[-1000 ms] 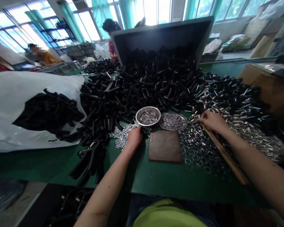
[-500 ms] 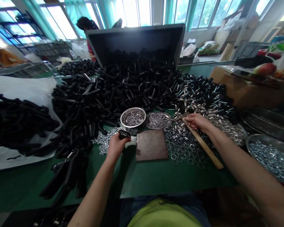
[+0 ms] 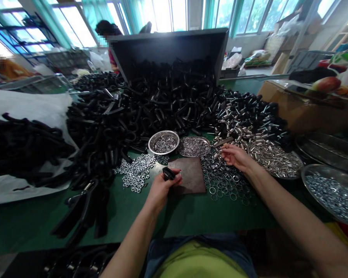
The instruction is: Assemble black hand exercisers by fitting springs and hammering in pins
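Note:
My left hand (image 3: pixel 162 186) is closed on a black part (image 3: pixel 168 173) at the left edge of a brown square plate (image 3: pixel 191 175). At the edge of the piled metal fittings, the fingers of my right hand (image 3: pixel 233 156) are bent together; whatever they pinch is too small to make out. Just beyond those fingers lies the hammer's head (image 3: pixel 224 142), its wooden handle hidden by my hand and arm. Two metal dishes, one with a raised rim (image 3: pixel 150 148) and one flatter (image 3: pixel 209 148), hold small metal pieces behind the plate. Loose nuts (image 3: pixel 136 173) lie left of the plate, rings (image 3: pixel 220 189) to its right.
A big heap of black parts (image 3: pixel 162 108) spills from a tipped grey bin (image 3: pixel 224 50). Black-capped screws (image 3: pixel 255 108) and a cardboard box (image 3: pixel 292 110) are at the right, with a steel bowl (image 3: pixel 306 173). Two people are in the background at left.
My left hand has moved right with the black part, to the plate's edge. My right hand has let go of the hammer and come slightly left and nearer, and the handle no longer shows.

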The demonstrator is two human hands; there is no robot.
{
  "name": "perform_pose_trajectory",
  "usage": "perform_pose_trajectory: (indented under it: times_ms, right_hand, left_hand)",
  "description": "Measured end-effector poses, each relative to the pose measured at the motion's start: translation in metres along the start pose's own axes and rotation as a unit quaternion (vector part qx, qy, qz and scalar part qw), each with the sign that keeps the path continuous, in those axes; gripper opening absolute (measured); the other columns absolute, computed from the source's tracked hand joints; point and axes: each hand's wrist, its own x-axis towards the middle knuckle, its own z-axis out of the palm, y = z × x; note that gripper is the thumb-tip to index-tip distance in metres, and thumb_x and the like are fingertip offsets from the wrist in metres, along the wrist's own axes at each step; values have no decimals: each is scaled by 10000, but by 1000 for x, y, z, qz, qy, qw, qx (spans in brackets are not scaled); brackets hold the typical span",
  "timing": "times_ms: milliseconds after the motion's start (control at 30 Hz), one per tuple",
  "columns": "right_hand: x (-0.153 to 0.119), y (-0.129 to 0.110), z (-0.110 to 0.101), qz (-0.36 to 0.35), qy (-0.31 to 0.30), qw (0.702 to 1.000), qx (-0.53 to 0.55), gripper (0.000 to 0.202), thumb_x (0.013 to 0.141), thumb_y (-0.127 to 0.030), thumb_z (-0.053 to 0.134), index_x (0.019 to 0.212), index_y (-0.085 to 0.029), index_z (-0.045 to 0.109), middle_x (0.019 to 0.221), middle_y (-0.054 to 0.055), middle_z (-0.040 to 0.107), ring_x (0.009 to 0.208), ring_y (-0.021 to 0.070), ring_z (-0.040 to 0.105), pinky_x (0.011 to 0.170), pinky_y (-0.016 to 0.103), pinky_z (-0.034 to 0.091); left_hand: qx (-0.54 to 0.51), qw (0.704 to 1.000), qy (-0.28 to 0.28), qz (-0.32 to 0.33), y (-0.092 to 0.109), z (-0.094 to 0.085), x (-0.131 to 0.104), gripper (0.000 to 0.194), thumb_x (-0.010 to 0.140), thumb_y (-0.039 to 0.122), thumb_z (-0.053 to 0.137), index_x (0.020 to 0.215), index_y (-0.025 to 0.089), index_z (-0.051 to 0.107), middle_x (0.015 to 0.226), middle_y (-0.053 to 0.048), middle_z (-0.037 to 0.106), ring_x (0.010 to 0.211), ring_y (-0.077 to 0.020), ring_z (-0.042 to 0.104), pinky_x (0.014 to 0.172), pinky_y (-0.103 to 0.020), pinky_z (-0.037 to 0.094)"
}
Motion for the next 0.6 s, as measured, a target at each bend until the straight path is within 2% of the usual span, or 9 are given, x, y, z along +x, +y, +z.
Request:
perform_pose_trajectory:
  times_ms: [167,333,500,600]
  right_hand:
    - [9,4,8,13,12,998,-59,158,774,-280,595,808,-201,462,555,-41,525,392,60,406,327,171,295]
    - [11,1,8,66,-43,990,-117,214,779,-315,628,706,-187,472,511,-12,534,351,62,393,293,187,293]
    - [4,-3,11,76,-93,983,-137,233,765,-371,654,731,-181,524,589,22,580,415,76,482,332,187,353]
    - [3,-1,18,64,-81,974,-202,265,786,-406,625,682,-186,519,579,38,576,386,86,488,320,212,365]
  left_hand:
    - [11,1000,-5,-5,-2,9,-2,365,560,262,821,870,127,685,743,-8,637,661,-108,618,707,-238,518]
    - [33,999,-28,-8,-6,11,1,362,576,287,811,870,132,667,725,-10,640,657,-127,630,694,-257,507]
    - [46,998,-45,-9,-10,14,2,356,579,291,806,864,137,659,721,-4,634,644,-120,619,683,-252,498]
    - [48,998,-49,-15,-10,19,1,352,566,285,812,849,137,665,725,-1,627,653,-117,615,695,-253,500]
